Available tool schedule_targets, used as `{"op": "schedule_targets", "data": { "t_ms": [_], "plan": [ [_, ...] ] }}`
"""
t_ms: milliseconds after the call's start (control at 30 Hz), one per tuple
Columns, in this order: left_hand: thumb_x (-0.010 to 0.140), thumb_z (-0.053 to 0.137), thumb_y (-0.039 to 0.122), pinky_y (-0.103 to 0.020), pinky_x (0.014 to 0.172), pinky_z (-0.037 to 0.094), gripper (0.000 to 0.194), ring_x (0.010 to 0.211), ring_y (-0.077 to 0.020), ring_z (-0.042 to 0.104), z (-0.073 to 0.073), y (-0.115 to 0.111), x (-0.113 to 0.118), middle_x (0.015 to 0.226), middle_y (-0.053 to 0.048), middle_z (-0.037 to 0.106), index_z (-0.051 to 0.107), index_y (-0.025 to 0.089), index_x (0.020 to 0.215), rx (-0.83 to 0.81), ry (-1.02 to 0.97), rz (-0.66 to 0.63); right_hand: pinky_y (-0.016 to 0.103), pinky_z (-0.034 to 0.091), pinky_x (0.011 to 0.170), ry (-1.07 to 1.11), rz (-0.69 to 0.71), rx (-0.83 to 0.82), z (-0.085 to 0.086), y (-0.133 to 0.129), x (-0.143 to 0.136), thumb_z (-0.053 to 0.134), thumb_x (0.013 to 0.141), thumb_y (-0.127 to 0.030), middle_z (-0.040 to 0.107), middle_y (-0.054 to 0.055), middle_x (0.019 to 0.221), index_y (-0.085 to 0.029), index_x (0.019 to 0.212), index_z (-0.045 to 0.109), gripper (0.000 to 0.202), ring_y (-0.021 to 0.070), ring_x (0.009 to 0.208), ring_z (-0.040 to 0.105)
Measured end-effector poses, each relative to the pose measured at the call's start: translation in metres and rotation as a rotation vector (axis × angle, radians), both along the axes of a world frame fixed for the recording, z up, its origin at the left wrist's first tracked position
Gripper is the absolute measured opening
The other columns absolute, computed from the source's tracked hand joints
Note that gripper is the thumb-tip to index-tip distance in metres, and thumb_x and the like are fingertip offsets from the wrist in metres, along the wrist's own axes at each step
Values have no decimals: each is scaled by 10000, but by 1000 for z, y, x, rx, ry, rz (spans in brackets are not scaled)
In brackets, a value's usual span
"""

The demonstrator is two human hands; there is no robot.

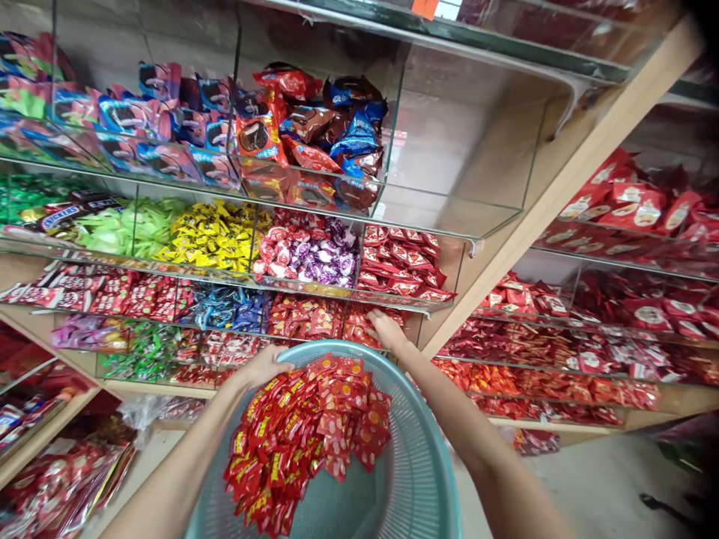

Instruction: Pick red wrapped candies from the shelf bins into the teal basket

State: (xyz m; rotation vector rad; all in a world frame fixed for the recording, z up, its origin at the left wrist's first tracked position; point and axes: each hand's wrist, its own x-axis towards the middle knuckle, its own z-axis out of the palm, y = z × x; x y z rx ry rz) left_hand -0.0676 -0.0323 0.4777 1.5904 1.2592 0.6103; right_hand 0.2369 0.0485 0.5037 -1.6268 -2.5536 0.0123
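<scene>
A teal plastic basket [419, 449] is tilted near my body, holding small red packets with yellow lettering [275, 442] and red packets with round prints [351, 412]. My left hand [272, 367] grips the basket's far rim on its left side, fingers partly hidden. Beyond the rim, my right hand [386, 329] reaches to a shelf compartment of red packets [359, 323]. Its fingers are partly spread at the packets; nothing is seen held in them. Beside that compartment is another with similar red packets [306, 318].
Clear-walled shelves above hold yellow sweets [216, 238], purple and pink sweets [314, 251] and blue and red snack packs [320, 123]. A slanted wooden post [539, 206] stands at the right, with more red packets beyond. Bagged goods [61, 479] lie at the lower left.
</scene>
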Motion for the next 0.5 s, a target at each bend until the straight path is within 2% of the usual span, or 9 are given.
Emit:
{"op": "schedule_targets", "data": {
  "t_ms": [133, 267, 400, 500],
  "plan": [
    [604, 588, 360, -188, 527, 280, 252, 543, -92, 391, -3, -2, -5, 565, 58, 465, 567, 132, 707, -3, -7, 30, 301, 358, 837, -23, -6, 1, -12, 15, -15, 503, 781, -209, 452, 144, 1157, -147, 1122, 400, 362, 216, 1052, 447],
    [614, 578, 360, -191, 540, 286, 243, 550, -96, 391, -6, -2, -9, 569, 57, 452, 564, 138, 713, 14, 14, 41, 299, 347, 844, 34, -28, -6, -18, 19, -18, 465, 800, -199, 479, 133, 1130, -155, 1078, 436, 283, 213, 1038, 456],
    [617, 577, 372, -190, 537, 284, 239, 545, -92, 379, -8, -1, -10, 565, 59, 428, 546, 142, 673, 36, 73, 53, 292, 347, 833, 183, -64, -22, -21, 20, -16, 414, 824, -209, 531, 124, 1058, -158, 953, 497, 162, 197, 981, 492],
    [622, 575, 389, -191, 534, 285, 269, 544, -94, 386, -11, 2, -8, 570, 55, 439, 557, 135, 709, 25, 59, 34, 305, 354, 819, 365, -122, -11, -21, 21, -11, 381, 836, -243, 570, 116, 981, -159, 860, 517, 162, 200, 935, 518]
  ]
}}
